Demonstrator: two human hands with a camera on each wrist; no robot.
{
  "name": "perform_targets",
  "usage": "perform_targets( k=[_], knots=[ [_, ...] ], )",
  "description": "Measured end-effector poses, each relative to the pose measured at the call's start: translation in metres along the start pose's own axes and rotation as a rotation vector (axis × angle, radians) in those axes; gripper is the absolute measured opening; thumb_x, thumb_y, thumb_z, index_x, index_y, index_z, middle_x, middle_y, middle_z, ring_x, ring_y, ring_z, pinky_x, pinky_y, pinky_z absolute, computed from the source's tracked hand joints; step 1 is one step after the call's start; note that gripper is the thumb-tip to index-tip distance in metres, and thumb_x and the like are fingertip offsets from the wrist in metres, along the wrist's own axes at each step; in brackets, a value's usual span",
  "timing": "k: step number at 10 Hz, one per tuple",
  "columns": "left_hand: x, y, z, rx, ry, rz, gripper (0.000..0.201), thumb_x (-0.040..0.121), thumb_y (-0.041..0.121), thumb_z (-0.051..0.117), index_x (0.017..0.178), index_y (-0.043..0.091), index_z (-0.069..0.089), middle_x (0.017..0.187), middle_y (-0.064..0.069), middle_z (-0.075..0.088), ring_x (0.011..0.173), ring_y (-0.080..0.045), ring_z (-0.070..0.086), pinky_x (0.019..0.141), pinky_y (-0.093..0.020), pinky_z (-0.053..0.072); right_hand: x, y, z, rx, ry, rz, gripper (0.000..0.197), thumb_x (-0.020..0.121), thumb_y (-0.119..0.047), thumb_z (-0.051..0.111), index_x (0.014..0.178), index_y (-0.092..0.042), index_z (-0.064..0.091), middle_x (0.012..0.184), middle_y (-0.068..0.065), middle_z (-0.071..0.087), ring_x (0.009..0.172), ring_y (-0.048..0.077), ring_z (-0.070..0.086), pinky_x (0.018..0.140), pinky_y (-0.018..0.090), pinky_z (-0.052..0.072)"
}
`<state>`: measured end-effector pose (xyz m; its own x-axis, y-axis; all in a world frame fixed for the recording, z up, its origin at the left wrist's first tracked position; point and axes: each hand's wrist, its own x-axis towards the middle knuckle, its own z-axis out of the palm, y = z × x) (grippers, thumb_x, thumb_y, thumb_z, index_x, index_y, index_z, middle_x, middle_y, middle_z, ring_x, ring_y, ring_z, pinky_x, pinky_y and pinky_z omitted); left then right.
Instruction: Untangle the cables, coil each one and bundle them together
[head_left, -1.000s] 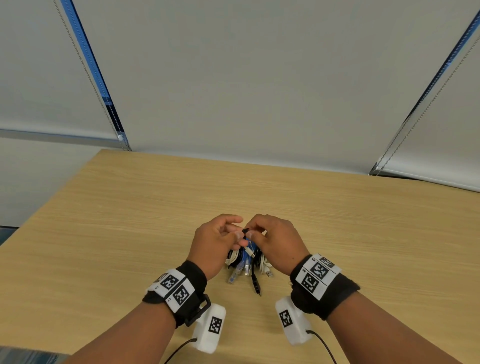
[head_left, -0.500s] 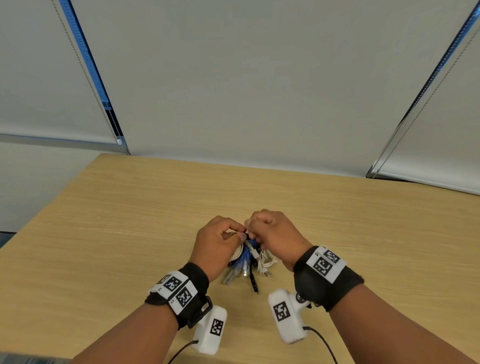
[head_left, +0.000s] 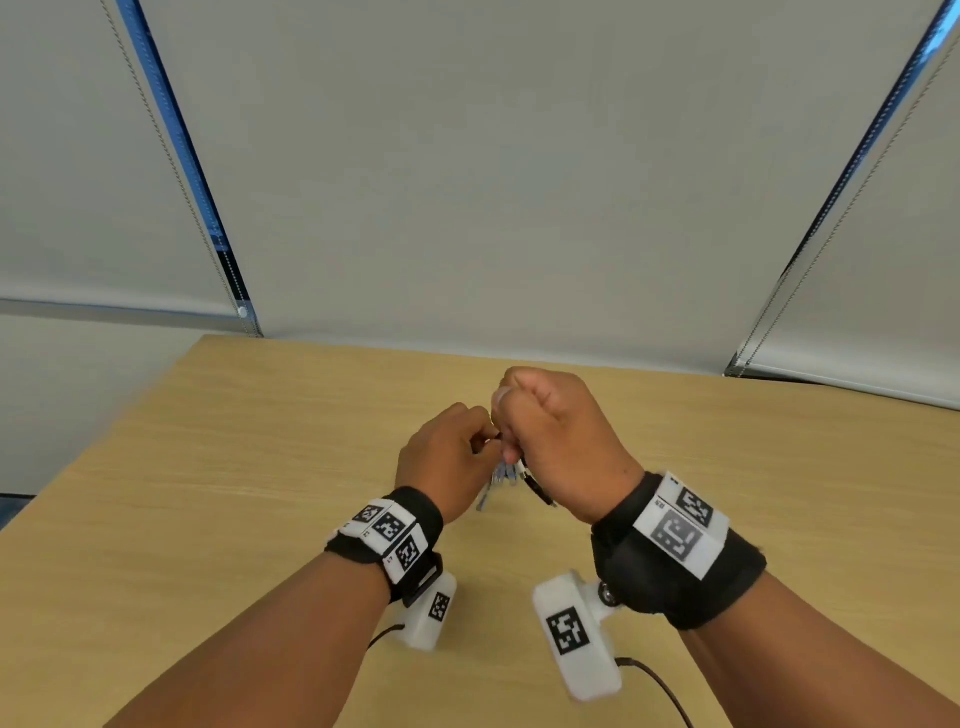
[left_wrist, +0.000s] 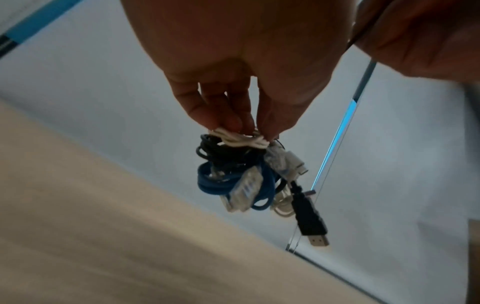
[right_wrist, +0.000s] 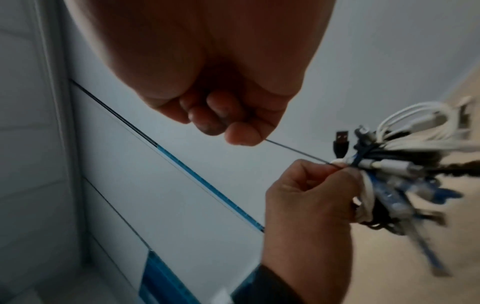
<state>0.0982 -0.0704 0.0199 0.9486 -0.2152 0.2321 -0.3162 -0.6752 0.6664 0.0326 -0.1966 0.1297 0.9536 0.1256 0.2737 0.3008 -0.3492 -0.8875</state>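
Right hand (head_left: 558, 441) has risen, pinching thin tie (right_wrist: 296, 152) taut; left hand (head_left: 447, 460) grips bundle (left_wrist: 249, 174) (cinching, near finish).

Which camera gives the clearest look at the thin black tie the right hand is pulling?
The right wrist view: the thin black tie runs taut from the right hand to the cable bundle. The left wrist view catches only a short stretch at the top; the head view hides it.

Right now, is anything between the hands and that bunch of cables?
Nothing visible. The left hand already pinches the bundle of cables at its top, and the right hand pinches a thin dark tie running straight to it, held above the table.
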Motion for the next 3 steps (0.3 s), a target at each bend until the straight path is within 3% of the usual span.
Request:
perform_targets(
  k=[1, 2, 3],
  knots=[
    [0.012, -0.007, 0.012, 0.121, -0.058, -0.011, 0.02, 0.088, 0.032, 0.05, 0.079, 0.049, 0.047, 0.076, 0.01, 0.056, 0.066, -0.01, 0.055, 0.058, -0.032, 0.049, -0.001, 0.015, -0.009, -0.144, -0.04, 0.035, 0.033, 0.093, -0.012, 0.048, 0.068, 0.01, 0.045, 0.069, 0.032, 0.056, 0.059, 0.039, 0.052, 0.059, 0.049, 0.048],
    [0.024, -0.004, 0.026, 0.216, -0.104, -0.066, 0.022, 0.093, 0.029, 0.045, 0.072, 0.036, 0.046, 0.08, 0.009, 0.053, 0.068, -0.015, 0.055, 0.065, -0.036, 0.053, 0.003, 0.028, -0.017, -0.287, -0.096, 0.092, 0.036, 0.091, -0.028, 0.048, 0.071, 0.001, 0.054, 0.082, 0.018, 0.069, 0.077, 0.035, 0.064, 0.071, 0.049, 0.054],
    [0.026, -0.019, 0.038, 0.22, -0.152, -0.092, 0.012, 0.098, 0.024, 0.045, 0.096, 0.029, 0.056, 0.095, 0.003, 0.058, 0.083, -0.023, 0.058, 0.074, -0.039, 0.054, -0.015, 0.051, -0.029, -0.344, -0.13, 0.098, 0.016, 0.093, -0.027, 0.053, 0.079, -0.022, 0.06, 0.11, -0.004, 0.065, 0.113, 0.015, 0.059, 0.091, 0.041, 0.051]
  ],
)
